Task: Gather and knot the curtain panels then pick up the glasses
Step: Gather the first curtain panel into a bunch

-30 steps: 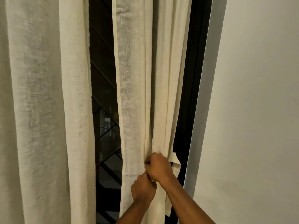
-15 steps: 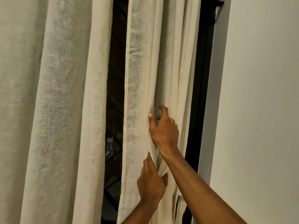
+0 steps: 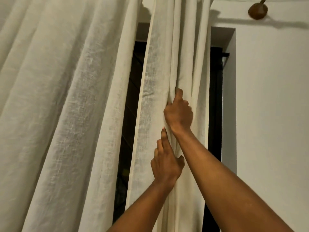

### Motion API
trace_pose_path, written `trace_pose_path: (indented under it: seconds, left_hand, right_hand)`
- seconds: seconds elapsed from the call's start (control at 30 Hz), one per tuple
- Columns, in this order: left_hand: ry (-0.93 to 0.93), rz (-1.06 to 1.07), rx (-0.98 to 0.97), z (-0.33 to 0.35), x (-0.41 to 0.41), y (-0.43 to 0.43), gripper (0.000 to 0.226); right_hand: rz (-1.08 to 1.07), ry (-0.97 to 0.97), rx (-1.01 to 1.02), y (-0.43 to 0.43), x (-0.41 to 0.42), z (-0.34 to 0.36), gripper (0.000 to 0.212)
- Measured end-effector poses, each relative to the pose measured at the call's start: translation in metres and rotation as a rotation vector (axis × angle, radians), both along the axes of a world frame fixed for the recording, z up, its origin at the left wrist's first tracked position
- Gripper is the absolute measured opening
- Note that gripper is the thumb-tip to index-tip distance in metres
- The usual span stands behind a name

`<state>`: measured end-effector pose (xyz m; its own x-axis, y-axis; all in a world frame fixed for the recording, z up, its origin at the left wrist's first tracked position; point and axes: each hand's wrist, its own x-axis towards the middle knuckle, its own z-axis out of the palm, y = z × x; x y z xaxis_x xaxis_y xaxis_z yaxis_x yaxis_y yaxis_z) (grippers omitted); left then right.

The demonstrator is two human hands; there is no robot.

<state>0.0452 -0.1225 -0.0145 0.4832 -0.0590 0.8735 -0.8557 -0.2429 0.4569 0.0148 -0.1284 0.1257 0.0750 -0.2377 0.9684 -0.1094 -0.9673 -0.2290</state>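
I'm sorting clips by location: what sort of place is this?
Likely a room in a home at night: cream curtain panels hang over a dark window set in a plain white wall, below a wooden rod end.

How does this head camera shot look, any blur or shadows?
Head view: dim, warm light, the window black. Head view: the left curtain panel is smeared low down; the right hand and left hand gripping the right curtain panel look sharper. Head view: the rod finial casts a long shadow along the wall.
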Motion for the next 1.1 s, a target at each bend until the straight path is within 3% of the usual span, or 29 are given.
trace_pose_path:
  seconds: [0.2,0.4,0.6,0.7,0.87,1.1]
  left_hand:
    - [-0.064,0.024,-0.028,0.077,-0.005,0.008,0.110]
    - [-0.091,-0.009,-0.061,0.112,-0.016,0.010,0.108]
    - [-0.089,0.026,-0.023,0.113,-0.019,0.012,0.115]
    - [-0.113,0.027,-0.017,0.114,-0.022,0.012,0.112]
    - [-0.121,0.050,0.015,0.111,-0.024,0.007,0.112]
    - [-0.005,0.004,0.013,0.097,-0.014,0.007,0.113]
  right_hand:
    - [-0.123,-0.007,-0.291,0.000,0.001,0.064,0.062]
    - [-0.179,0.024,-0.331,0.003,-0.001,0.105,0.064]
    - [-0.415,-0.199,-0.451,-0.015,-0.010,0.105,0.043]
    - [-0.465,-0.044,-0.586,-0.019,-0.014,0.106,0.033]
    - [-0.277,-0.031,-0.348,-0.012,-0.015,0.114,0.020]
    - [-0.119,0.431,-0.188,-0.009,-0.010,0.108,0.008]
